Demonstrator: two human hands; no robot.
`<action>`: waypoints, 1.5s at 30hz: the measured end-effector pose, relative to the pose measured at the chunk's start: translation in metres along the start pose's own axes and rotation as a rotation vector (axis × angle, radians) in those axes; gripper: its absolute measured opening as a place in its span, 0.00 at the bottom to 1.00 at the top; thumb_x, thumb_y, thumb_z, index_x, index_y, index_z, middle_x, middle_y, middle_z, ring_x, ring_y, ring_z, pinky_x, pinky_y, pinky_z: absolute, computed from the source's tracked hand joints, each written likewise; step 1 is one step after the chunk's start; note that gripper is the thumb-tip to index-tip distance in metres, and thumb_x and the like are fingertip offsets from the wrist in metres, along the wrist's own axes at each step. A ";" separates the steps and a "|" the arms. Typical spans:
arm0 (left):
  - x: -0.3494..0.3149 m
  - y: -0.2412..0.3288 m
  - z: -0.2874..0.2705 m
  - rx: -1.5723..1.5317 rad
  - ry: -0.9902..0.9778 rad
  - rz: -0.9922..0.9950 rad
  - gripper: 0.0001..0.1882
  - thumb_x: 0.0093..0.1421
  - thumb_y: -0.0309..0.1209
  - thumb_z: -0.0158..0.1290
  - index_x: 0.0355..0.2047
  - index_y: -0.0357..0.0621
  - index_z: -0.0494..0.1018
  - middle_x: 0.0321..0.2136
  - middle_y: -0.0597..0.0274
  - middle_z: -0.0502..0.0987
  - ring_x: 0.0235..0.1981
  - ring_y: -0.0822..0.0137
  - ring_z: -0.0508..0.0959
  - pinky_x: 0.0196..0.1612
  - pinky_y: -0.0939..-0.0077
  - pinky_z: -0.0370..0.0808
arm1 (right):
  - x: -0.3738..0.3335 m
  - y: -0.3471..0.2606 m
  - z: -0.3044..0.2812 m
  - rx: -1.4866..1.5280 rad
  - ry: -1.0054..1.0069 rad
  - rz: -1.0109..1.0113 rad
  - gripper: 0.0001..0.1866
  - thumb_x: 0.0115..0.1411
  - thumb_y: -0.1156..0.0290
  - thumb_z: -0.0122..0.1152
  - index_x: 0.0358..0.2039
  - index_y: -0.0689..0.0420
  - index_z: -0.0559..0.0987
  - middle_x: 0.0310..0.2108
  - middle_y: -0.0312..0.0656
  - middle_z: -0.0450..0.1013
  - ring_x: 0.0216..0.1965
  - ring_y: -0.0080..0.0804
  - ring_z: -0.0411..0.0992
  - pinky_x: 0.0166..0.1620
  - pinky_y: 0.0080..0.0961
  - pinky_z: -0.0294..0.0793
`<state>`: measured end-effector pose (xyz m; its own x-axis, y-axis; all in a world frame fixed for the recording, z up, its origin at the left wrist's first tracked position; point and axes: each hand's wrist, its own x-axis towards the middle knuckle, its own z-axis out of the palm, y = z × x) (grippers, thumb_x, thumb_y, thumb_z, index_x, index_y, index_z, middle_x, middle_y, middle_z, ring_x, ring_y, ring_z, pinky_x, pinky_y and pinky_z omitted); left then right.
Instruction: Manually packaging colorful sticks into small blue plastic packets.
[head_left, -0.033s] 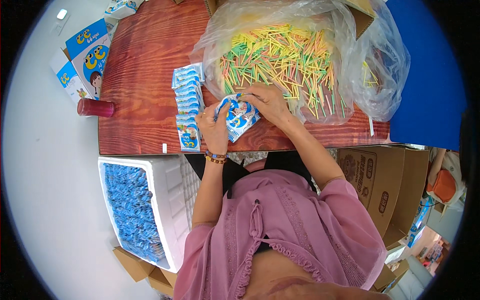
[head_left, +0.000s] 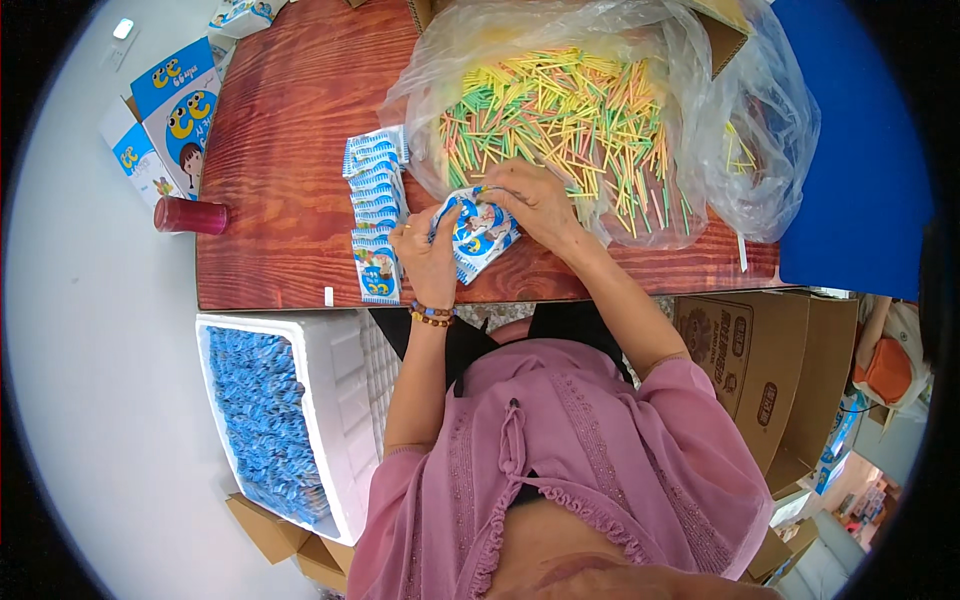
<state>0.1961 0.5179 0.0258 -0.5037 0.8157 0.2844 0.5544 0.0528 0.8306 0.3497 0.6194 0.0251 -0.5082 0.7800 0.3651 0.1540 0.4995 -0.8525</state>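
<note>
Blue-and-white printed paper packet [head_left: 478,236], light, thin, crushable, pinched at its edges between closed left hand [head_left: 428,262] and right hand [head_left: 535,203], just before the bag of coloured sticks [head_left: 580,110].

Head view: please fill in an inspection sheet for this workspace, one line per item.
Surface: reddish wooden table, bare at its left part.
Job's things: blue-and-white packet held over the table edge; clear bag of coloured sticks behind it.
Clutter: row of packets, red cylinder, blue-and-white boxes at the left edge.
Grippers: left hand and right hand both grip the packet.
Cables: nothing seen.
Surroundings: white foam box of blue packets below left, brown cartons at right, blue panel.
</note>
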 end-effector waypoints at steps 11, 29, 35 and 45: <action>0.001 0.013 -0.004 -0.663 0.037 -0.323 0.04 0.57 0.26 0.59 0.29 0.37 0.77 0.25 0.70 0.77 0.26 0.82 0.71 0.29 0.86 0.68 | 0.000 -0.024 -0.003 0.479 -0.048 0.171 0.04 0.54 0.76 0.62 0.30 0.61 0.80 0.28 0.35 0.71 0.32 0.21 0.69 0.36 0.20 0.68; -0.001 -0.004 0.004 -0.732 0.097 -0.459 0.09 0.63 0.30 0.53 0.27 0.41 0.77 0.22 0.74 0.75 0.22 0.85 0.68 0.25 0.86 0.63 | 0.004 -0.041 -0.021 0.243 -0.136 0.180 0.07 0.57 0.72 0.59 0.34 0.62 0.76 0.35 0.37 0.72 0.38 0.22 0.70 0.40 0.20 0.68; 0.004 0.014 -0.002 -0.766 0.146 -0.425 0.10 0.63 0.31 0.54 0.25 0.41 0.76 0.19 0.77 0.70 0.20 0.87 0.61 0.22 0.87 0.57 | 0.001 -0.039 -0.017 0.234 0.164 0.040 0.08 0.51 0.74 0.66 0.32 0.56 0.77 0.41 0.37 0.72 0.44 0.29 0.70 0.48 0.25 0.68; 0.007 0.030 -0.017 -0.872 -0.080 -0.527 0.10 0.64 0.32 0.52 0.27 0.42 0.76 0.21 0.76 0.73 0.21 0.87 0.64 0.23 0.87 0.60 | 0.001 -0.036 -0.013 0.259 -0.330 -0.127 0.14 0.51 0.67 0.67 0.39 0.55 0.82 0.54 0.40 0.68 0.58 0.42 0.61 0.62 0.38 0.54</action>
<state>0.1979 0.5155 0.0602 -0.4805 0.8477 -0.2246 -0.4163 0.0049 0.9092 0.3545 0.6069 0.0614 -0.7593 0.5355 0.3698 -0.1234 0.4394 -0.8898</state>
